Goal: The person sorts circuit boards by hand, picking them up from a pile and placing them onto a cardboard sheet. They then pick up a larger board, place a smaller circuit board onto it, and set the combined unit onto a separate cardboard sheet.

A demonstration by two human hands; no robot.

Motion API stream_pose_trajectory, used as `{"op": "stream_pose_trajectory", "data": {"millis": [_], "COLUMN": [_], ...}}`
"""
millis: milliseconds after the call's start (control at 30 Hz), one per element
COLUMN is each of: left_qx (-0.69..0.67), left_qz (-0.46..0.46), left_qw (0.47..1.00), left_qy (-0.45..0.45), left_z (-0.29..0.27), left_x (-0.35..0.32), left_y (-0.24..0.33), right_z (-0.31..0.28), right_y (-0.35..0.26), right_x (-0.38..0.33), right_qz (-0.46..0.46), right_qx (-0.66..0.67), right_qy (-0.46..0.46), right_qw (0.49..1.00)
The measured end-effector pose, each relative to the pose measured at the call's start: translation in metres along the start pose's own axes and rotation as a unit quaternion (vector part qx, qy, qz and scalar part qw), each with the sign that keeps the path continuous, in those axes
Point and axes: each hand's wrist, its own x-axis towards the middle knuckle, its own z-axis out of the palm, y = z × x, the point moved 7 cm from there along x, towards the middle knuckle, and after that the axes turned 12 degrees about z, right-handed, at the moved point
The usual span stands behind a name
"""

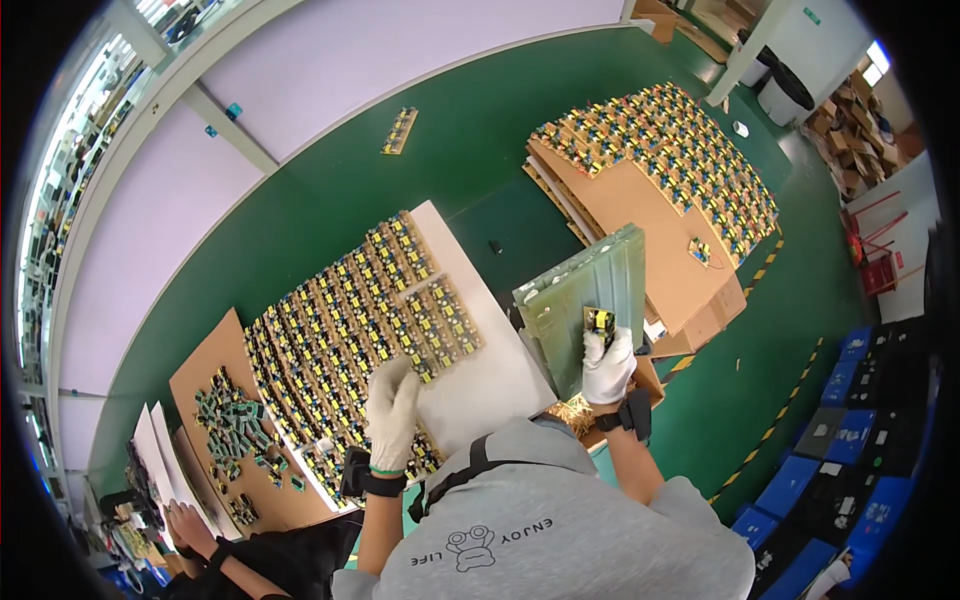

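Currently, right hand clamped on small circuit board by green panels; left hand curled over board rows, can't tell if gripping anything.

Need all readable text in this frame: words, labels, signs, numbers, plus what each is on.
Grey sweatshirt: dark lettering by a cartoon figure; legible, wording not copied here.
Green sign at top right: too small to read.
Red sign on the wall: too small to read.
Blue bins: pale patches, perhaps labels, unreadable.
Circuit board in the right hand: any markings too small to read.
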Motion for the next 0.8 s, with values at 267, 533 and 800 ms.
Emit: {"op": "stream_pose_trajectory", "data": {"millis": [267,533,800], "left_qx": [-0.002,-0.084,-0.091], "left_qz": [-0.077,-0.110,-0.087], "left_qw": [0.994,0.986,0.991], "left_qy": [0.077,0.089,0.039], "left_z": [-0.017,-0.008,0.008], "left_x": [-0.034,-0.042,-0.054], "left_y": [-0.023,-0.024,-0.030], "right_z": [0.002,0.013,0.010], "right_y": [-0.020,0.006,0.007], "right_x": [0.000,0.007,0.018], "right_qz": [-0.049,-0.031,-0.088], "right_qx": [0.000,0.048,-0.036], "right_qy": [0.030,-0.061,0.024], "right_qw": [0.998,0.996,0.995]}}
